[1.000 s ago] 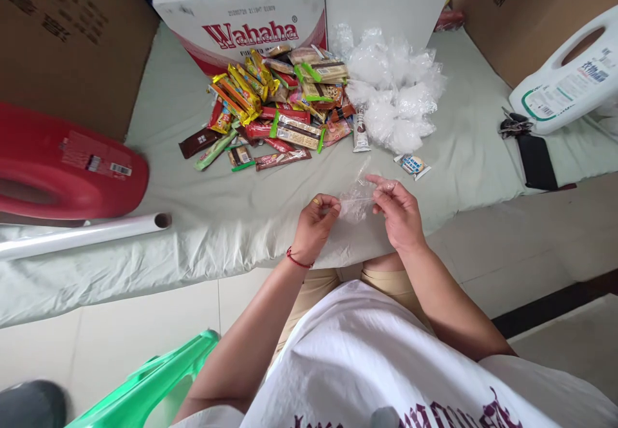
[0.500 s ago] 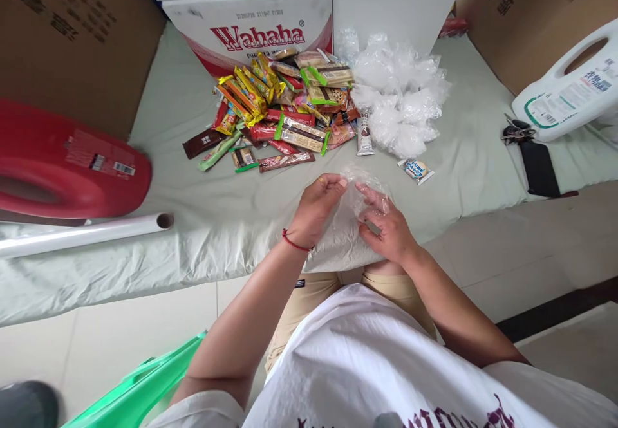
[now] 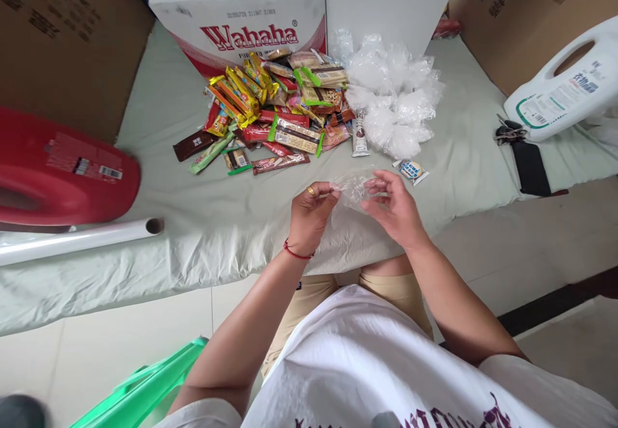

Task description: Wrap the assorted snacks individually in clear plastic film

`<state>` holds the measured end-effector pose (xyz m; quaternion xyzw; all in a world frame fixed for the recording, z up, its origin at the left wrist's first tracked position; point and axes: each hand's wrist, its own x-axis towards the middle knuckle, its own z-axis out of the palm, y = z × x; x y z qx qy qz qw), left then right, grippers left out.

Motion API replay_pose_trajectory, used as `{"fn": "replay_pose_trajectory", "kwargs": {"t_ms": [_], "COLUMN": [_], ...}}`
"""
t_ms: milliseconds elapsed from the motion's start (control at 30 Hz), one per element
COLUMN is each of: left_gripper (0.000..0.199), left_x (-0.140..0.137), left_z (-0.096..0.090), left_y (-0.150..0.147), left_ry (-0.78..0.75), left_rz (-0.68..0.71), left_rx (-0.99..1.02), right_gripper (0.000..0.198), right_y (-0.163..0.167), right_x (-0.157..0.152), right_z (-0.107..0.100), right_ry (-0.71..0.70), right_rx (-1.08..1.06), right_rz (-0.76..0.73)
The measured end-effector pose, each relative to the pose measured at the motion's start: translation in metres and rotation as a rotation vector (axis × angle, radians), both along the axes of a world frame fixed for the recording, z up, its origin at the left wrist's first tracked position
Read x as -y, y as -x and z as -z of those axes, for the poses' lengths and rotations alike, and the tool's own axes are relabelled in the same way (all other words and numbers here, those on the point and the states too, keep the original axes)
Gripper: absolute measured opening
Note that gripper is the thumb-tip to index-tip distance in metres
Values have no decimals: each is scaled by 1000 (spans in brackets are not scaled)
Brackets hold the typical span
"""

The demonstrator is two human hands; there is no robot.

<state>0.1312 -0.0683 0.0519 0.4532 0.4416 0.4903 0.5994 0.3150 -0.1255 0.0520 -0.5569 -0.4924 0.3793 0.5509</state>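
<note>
A crinkled piece of clear plastic film [image 3: 351, 190] stretches between my hands just above the cloth near its front edge. My left hand [image 3: 311, 215] pinches the film's left end between thumb and fingers. Curved around the right end, my right hand [image 3: 394, 209] holds the film at its fingertips, some of them partly behind or inside it. A small white-and-blue snack packet [image 3: 410, 170] lies just beyond my right hand. Behind my hands is a heap of wrapped snack bars [image 3: 295, 133], with a pile of crumpled clear plastic [image 3: 393, 96] to its right.
A Wahaha carton [image 3: 251, 29] stands behind the heap. On the left are a red jug [image 3: 72, 170] and a white roll [image 3: 82, 240]. To the right are a white detergent jug [image 3: 564, 87], keys [image 3: 510, 130] and a black phone-like item [image 3: 531, 167]. A green bag [image 3: 149, 383] is on the floor.
My right hand has turned and lifted slightly, its fingers now higher on the film. The film is drawn sideways between both hands. The whole view has shifted a little.
</note>
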Motion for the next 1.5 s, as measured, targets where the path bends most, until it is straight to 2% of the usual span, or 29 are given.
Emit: {"fn": "replay_pose_trajectory", "kwargs": {"t_ms": [133,200,367,433,500,567,633,700,733,800,967,1033,1167,1267,1333,1367,1400,1500], "left_gripper": [35,39,26,29,35,42,45,38,33,26,26,29,34,37,39,39,39,39], "left_x": [2,-1,-17,-22,-23,-20,-13,-8,-7,-8,-15,-15,-14,-15,-14,-13,-10,2], "left_z": [-6,-8,-7,-6,-7,-11,-16,-20,-20,-19,-7,-3,4,8,8,8,7,3], "left_y": [1,4,15,21,24,24,21,18,17,18,28,31,33,32,30,29,26,12], "left_ry": [122,173,196,250,297,304,238,131,84,59,215,266,333,361,356,343,322,231], "left_rz": [72,60,-36,-105,-115,-22,119,212,215,138,-197,-237,-196,-178,-174,-171,-167,-156], "left_rx": [62,59,33,50,52,39,0,-64,-91,-97,61,104,201,276,318,335,346,311], "right_gripper": [11,12,18,19,20,22,23,23,23,22,24,25,26,26,18,15,14,23], "right_y": [17,21,19,15,12,10,11,14,16,17,15,14,18,22,21,20,20,27], "right_x": [-17,-21,-16,-12,-9,-8,-9,-11,-12,-12,-5,4,31,50,55,54,51,31], "right_z": [-8,-10,-8,-6,-5,-4,-3,-3,-4,-5,-5,-4,5,15,16,14,11,-3], "right_ry": [-80,-154,-270,-308,-328,-327,-320,-325,-331,-351,-379,-376,-421,-348,-249,-196,-144,-17], "right_rx": [267,349,490,505,521,554,594,628,642,655,672,692,734,711,585,489,387,180], "right_rz": [-72,-97,-96,-75,-60,-60,-79,-107,-118,-118,-9,29,21,-186,-349,-363,-317,-55]}}
